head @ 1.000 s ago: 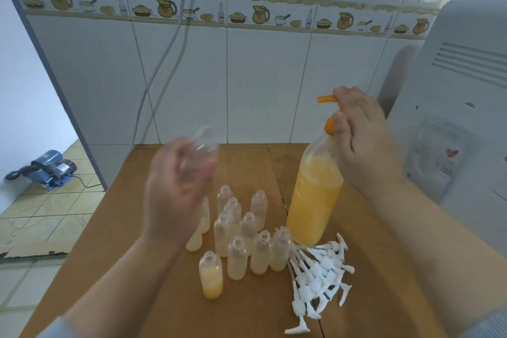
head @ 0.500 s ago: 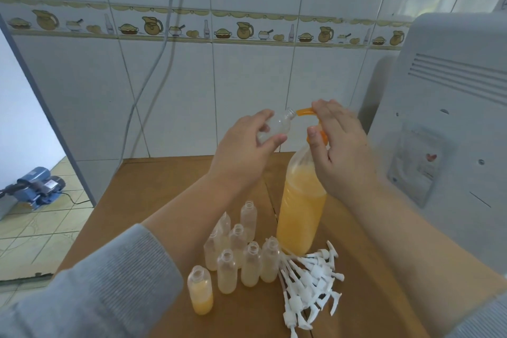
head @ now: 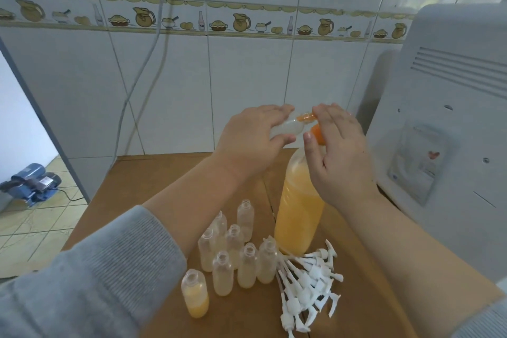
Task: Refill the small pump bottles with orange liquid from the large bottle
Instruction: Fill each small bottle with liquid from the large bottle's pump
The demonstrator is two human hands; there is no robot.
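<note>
The left hand [head: 251,140] grips a small clear bottle [head: 285,129] tipped on its side, mouth up against the orange spout [head: 307,117] of the large bottle [head: 299,214]. The right hand [head: 337,151] sits on top of the pump head w/ fingers curved over it, thumb beside the orange collar [head: 318,134]. The large bottle stands upright on the brown table [head: 137,186], approx. two-thirds full of orange liquid. In front of it stands a cluster of open small bottles [head: 233,252], one part-filled bottle [head: 195,293] nearest the viewer, and a heap of white pump tops [head: 307,280] just to the right.
</note>
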